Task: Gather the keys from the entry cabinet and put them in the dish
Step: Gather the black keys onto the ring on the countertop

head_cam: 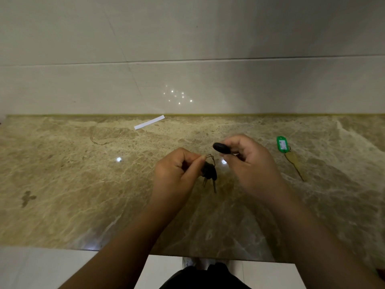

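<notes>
My left hand point(179, 170) pinches a thin metal key ring above the marble cabinet top point(62, 184). From that ring hangs a bunch of black-headed keys point(209, 174), blades pointing down. My right hand point(248, 157) is closed on a black oval key fob point(221, 148), held just right of the ring. A brass key with a green plastic tag point(282, 143) lies flat on the top to the right of my right hand. A clear glass dish point(106, 133), hard to make out, sits at the back left.
A white paper strip point(149, 122) lies near the back edge by the pale wall. The cabinet's front edge point(125, 250) runs across the lower view, with white floor and my dark clothing below it.
</notes>
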The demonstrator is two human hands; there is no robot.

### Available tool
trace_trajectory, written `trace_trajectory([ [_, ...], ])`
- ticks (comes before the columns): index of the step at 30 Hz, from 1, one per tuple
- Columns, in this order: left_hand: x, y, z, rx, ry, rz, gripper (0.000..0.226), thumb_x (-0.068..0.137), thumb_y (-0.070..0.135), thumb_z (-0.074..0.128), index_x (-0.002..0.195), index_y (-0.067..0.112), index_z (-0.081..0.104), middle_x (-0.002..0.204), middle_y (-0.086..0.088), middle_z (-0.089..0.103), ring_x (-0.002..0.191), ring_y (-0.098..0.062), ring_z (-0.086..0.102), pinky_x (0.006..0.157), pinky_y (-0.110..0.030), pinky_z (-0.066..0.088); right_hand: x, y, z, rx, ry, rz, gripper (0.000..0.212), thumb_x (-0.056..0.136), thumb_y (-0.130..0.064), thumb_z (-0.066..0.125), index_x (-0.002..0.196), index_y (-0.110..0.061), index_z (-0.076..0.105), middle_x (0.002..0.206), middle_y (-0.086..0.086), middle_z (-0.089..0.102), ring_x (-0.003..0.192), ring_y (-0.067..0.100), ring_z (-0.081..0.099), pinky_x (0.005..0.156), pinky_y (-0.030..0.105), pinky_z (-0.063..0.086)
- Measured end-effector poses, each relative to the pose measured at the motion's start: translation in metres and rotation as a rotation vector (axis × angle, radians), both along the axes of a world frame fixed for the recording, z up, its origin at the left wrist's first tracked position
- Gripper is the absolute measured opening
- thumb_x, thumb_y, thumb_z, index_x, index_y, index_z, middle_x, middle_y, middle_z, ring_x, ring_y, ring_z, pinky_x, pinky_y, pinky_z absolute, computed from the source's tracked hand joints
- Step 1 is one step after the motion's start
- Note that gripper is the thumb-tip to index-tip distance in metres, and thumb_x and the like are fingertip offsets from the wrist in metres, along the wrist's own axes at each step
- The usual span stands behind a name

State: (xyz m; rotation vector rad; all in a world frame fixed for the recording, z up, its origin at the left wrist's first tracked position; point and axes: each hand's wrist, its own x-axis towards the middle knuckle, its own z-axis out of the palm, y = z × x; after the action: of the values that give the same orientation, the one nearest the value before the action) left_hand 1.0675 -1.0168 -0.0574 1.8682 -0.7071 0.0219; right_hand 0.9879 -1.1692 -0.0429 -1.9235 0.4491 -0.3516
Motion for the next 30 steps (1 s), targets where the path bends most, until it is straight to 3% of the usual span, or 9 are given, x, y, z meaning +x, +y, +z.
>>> trace_trajectory([
  [3,0.0,0.003,-0.001,-0.014,-0.032,-0.013,0.017,0.088,0.036,0.063,0.074,0.026,0.06,0.071,0.011,0.066,0.061,-0.006,0.065,0.049,-0.023,0.05,0.002,-0.002,0.0,0.208,-0.005,0.025,0.042,0.09,0.002,0.06,0.089,-0.039,0.07,0.078,-0.019,0.073,0.072,-0.002,0.067,0.063,0.013,0.048],
  [6,0.003,0.007,-0.005,-0.001,-0.107,-0.01,0.021,0.089,0.036,0.059,0.077,0.019,0.061,0.068,0.009,0.064,0.061,-0.008,0.063,0.05,-0.028,0.049,0.001,-0.003,-0.001,0.298,-0.001,0.044,0.044,0.09,0.006,0.054,0.091,-0.034,0.072,0.059,-0.018,0.067,0.052,-0.003,0.057,0.051,0.009,0.042],
  [9,0.005,0.009,-0.008,0.04,-0.212,-0.021,0.018,0.091,0.032,0.056,0.08,0.019,0.061,0.073,0.016,0.061,0.066,-0.001,0.061,0.054,-0.015,0.046,0.002,-0.005,-0.001,0.303,-0.001,0.081,0.037,0.092,0.0,0.055,0.097,-0.031,0.073,0.052,-0.021,0.06,0.049,-0.006,0.051,0.05,0.006,0.038],
  [13,0.006,0.009,-0.011,0.106,-0.312,-0.055,0.016,0.092,0.028,0.054,0.081,0.022,0.064,0.079,0.017,0.053,0.07,0.0,0.054,0.06,-0.005,0.039,0.002,-0.005,0.002,0.252,0.025,0.121,0.03,0.093,-0.003,0.056,0.108,-0.021,0.074,0.062,-0.033,0.065,0.059,-0.016,0.058,0.056,0.001,0.041],
  [16,0.006,0.007,-0.01,0.158,-0.374,-0.093,0.017,0.093,0.028,0.05,0.079,0.026,0.061,0.074,0.012,0.055,0.068,-0.006,0.052,0.056,-0.016,0.041,0.003,-0.005,0.001,0.173,0.042,0.112,0.027,0.093,-0.011,0.06,0.101,-0.033,0.073,0.077,-0.033,0.07,0.077,-0.012,0.065,0.068,0.004,0.045],
  [19,0.005,0.007,-0.012,0.192,-0.39,-0.069,0.028,0.092,0.027,0.049,0.073,0.016,0.067,0.071,0.002,0.062,0.068,-0.009,0.051,0.055,-0.022,0.041,0.001,-0.003,0.0,0.052,0.018,0.112,0.023,0.093,-0.017,0.062,0.1,-0.036,0.071,0.088,-0.033,0.067,0.089,-0.01,0.066,0.075,0.007,0.048],
  [23,0.004,0.008,-0.013,0.225,-0.372,-0.038,0.033,0.092,0.028,0.048,0.072,0.011,0.068,0.072,-0.001,0.064,0.07,-0.01,0.051,0.056,-0.02,0.04,0.0,-0.003,-0.002,-0.05,0.01,0.135,0.023,0.093,-0.017,0.062,0.111,-0.026,0.074,0.094,-0.022,0.072,0.087,-0.006,0.066,0.071,0.006,0.047],
  [26,0.003,0.008,-0.012,0.258,-0.368,-0.046,0.035,0.091,0.029,0.047,0.072,0.01,0.07,0.073,0.0,0.064,0.07,-0.01,0.051,0.052,-0.012,0.036,0.001,-0.007,-0.001,-0.037,0.056,0.142,0.022,0.092,-0.019,0.063,0.109,-0.028,0.075,0.091,-0.024,0.072,0.081,-0.004,0.068,0.066,0.008,0.048],
  [30,0.003,0.007,-0.008,0.264,-0.353,-0.069,0.035,0.091,0.029,0.047,0.072,0.011,0.069,0.072,0.002,0.063,0.071,-0.009,0.052,0.052,-0.004,0.033,0.002,-0.013,0.007,-0.066,0.098,0.202,0.02,0.093,-0.022,0.063,0.099,-0.039,0.073,0.085,-0.014,0.077,0.071,0.007,0.069,0.062,0.027,0.055],
])
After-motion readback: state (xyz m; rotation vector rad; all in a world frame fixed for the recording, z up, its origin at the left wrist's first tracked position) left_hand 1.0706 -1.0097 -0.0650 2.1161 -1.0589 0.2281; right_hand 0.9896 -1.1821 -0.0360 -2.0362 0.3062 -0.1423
